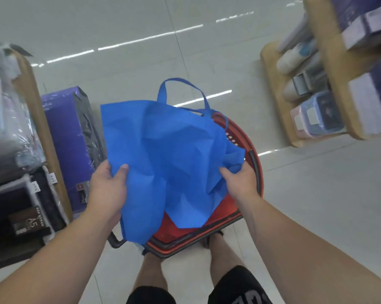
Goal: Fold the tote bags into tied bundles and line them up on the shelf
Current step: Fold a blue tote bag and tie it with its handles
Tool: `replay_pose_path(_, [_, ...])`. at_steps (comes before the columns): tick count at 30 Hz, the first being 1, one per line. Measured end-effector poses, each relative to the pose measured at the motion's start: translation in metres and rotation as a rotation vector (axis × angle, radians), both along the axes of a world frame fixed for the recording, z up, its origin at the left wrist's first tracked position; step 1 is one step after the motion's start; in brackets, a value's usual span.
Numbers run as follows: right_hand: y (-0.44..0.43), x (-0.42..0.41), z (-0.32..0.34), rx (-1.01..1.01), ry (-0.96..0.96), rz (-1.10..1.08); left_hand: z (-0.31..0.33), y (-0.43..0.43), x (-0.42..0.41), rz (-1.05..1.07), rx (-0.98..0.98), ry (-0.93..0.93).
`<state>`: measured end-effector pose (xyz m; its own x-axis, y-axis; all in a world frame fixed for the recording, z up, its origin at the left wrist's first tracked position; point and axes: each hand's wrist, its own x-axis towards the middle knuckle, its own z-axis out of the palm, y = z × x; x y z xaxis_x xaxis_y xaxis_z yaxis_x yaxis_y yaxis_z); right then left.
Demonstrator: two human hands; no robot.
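Note:
A blue fabric tote bag [163, 150] hangs spread out and crumpled in front of me, its two handles pointing away. My left hand [108, 185] pinches the bag's near left edge, thumb on top. At the near right edge, my right hand [240, 183] grips a bunch of the fabric. The bag hangs over a red shopping basket [246, 150] on the floor, covering most of its inside.
A wooden shelf [38, 110] at the left holds wrapped packs and notebooks. A purple box [69, 139] stands on the floor beside it. Another wooden shelf [329, 62] with boxed goods is at the right. Pale floor tiles stretch ahead. My legs are below the basket.

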<state>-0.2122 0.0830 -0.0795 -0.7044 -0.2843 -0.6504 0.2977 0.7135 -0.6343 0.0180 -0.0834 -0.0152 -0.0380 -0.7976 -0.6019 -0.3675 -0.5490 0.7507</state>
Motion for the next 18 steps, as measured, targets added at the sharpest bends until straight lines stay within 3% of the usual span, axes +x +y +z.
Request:
replay_pose_path(6, [0.005,-0.002,0.141,-0.162,-0.022,-0.041,0.134,-0.015,0.046,-0.078,-0.092,-0.008])
replay_pose_path(11, [0.023,0.026,0.25,-0.255,-0.138,-0.087,0.243,-0.009,0.071,-0.038,-0.07,0.192])
replay_pose_path(15, [0.025,0.078,0.305,-0.261,-0.272,0.054,0.313,0.003,0.085,-0.13,-0.081,0.285])
replay_pose_path(18, [0.021,0.108,0.32,-0.182,-0.244,0.193,0.363,0.011,0.094,-0.17,-0.123,0.36])
